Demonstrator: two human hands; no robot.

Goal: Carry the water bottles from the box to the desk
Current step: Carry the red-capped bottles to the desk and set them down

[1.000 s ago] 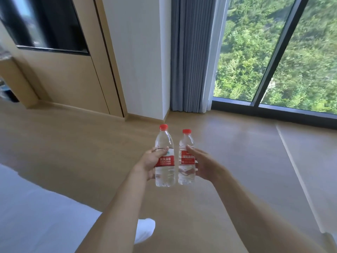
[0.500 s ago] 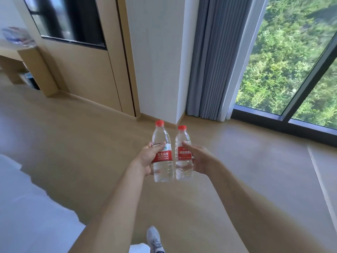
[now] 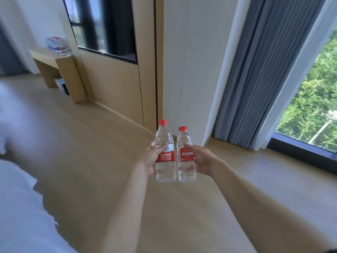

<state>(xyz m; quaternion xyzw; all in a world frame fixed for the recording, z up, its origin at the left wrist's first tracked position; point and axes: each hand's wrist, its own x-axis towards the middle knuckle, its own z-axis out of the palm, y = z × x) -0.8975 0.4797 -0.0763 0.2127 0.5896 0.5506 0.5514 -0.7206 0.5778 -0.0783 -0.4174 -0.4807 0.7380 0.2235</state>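
Two clear water bottles with red caps and red labels are held upright side by side in front of me. My left hand (image 3: 150, 160) grips the taller bottle (image 3: 165, 154). My right hand (image 3: 202, 159) grips the shorter bottle (image 3: 186, 157). The wooden desk (image 3: 54, 60) stands far off at the upper left against the wall, with several blurred bottles (image 3: 56, 44) on its top. The box is out of view.
Open wooden floor (image 3: 102, 143) lies between me and the desk. A white bed (image 3: 20, 207) fills the lower left. A dark wall panel (image 3: 104, 26), a white wall corner (image 3: 191, 66), grey curtains (image 3: 259, 73) and a large window (image 3: 313, 99) are ahead and to the right.
The view has swung left, bringing the desk into sight at the upper left. Both hands keep the bottles upright and together in front of me.
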